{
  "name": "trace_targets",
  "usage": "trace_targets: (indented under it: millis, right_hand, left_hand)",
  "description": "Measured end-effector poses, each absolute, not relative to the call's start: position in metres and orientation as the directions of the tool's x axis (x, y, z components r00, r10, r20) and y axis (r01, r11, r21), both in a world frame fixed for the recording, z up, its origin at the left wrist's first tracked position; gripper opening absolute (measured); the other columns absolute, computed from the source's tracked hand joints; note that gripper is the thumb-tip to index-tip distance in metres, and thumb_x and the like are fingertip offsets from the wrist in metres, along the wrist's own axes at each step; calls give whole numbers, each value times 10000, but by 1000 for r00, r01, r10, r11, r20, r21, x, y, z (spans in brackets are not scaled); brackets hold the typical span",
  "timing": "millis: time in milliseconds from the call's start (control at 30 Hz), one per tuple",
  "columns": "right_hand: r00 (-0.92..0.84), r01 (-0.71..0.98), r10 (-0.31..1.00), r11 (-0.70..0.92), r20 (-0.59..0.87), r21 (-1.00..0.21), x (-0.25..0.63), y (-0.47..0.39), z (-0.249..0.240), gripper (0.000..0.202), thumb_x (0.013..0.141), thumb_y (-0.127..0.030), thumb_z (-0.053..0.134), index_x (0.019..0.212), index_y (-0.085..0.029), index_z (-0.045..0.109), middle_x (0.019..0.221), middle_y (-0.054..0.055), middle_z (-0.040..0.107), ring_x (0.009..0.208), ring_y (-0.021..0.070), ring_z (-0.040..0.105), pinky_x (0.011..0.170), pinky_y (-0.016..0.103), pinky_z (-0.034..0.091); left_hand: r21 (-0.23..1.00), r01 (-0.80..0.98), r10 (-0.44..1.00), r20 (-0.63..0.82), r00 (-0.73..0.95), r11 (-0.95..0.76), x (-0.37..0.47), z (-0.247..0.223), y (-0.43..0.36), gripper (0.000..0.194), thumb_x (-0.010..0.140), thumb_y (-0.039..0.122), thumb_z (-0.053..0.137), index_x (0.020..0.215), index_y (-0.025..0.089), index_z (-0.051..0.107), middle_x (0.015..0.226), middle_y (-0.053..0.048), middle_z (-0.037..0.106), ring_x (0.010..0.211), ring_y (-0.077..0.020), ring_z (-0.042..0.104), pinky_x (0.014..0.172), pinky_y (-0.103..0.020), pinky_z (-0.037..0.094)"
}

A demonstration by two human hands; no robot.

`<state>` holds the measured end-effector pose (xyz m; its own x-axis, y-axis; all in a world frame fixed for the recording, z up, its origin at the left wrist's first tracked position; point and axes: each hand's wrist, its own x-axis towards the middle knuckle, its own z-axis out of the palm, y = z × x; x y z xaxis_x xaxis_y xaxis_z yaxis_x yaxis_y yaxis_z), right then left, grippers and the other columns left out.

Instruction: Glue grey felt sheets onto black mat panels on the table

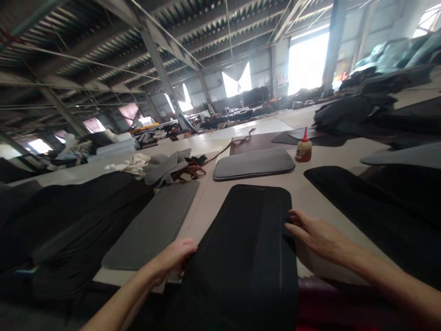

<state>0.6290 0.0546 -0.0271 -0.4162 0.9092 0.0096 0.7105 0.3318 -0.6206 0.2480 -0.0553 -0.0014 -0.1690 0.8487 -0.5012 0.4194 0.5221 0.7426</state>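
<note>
A long black panel with rounded corners [248, 248], leather-like in look, stretches from the table over its front edge toward me. My left hand [179, 255] grips its left edge, fingers curled and partly hidden. On the opposite edge, my right hand [306, 230] pinches the panel between thumb and fingers. Beyond its far end lies a stack of grey rounded panels [255, 163]. To the left of the black panel is a stack of flat dark grey sheets [155, 225].
A glue bottle with a red tip [303, 149] stands behind the grey panels. Black material [375, 216] covers the right side, and dark cloth [76, 211] is heaped at left. Scraps and straps [172, 168] lie on the pale table [206, 202].
</note>
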Motion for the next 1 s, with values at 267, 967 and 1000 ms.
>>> trace_targets:
  millis: [267, 967, 1000]
  right_hand:
    - [-500, 695, 866, 418, 25, -586, 575, 87, -23, 565, 1003, -463, 391, 1386, -58, 476, 1332, 227, 597, 1240, 321, 578, 1050, 430, 438]
    - [-628, 721, 772, 624, 97, -302, 614, 124, 42, 267, 950, -402, 519, 987, -214, 705, 975, 56, 711, 881, 224, 654, 752, 309, 454]
    - [-638, 730, 767, 630, 67, -266, 616, 120, 35, 260, 953, -396, 519, 986, -213, 701, 969, 59, 706, 870, 221, 652, 738, 305, 450]
  left_hand:
    - [816, 100, 812, -539, -223, 569, 258, -19, -98, 369, 687, 544, 642, 744, 221, 472, 587, 60, 501, 483, -113, 495, 444, -207, 361]
    - [569, -547, 780, -543, 311, 614, 459, -97, -97, 347, 694, 471, 725, 822, 179, 588, 931, -220, 699, 874, -358, 733, 740, -435, 542]
    - [542, -549, 763, -550, 341, 636, 476, -97, -93, 327, 693, 452, 709, 820, 179, 580, 942, -222, 695, 874, -354, 732, 767, -456, 534]
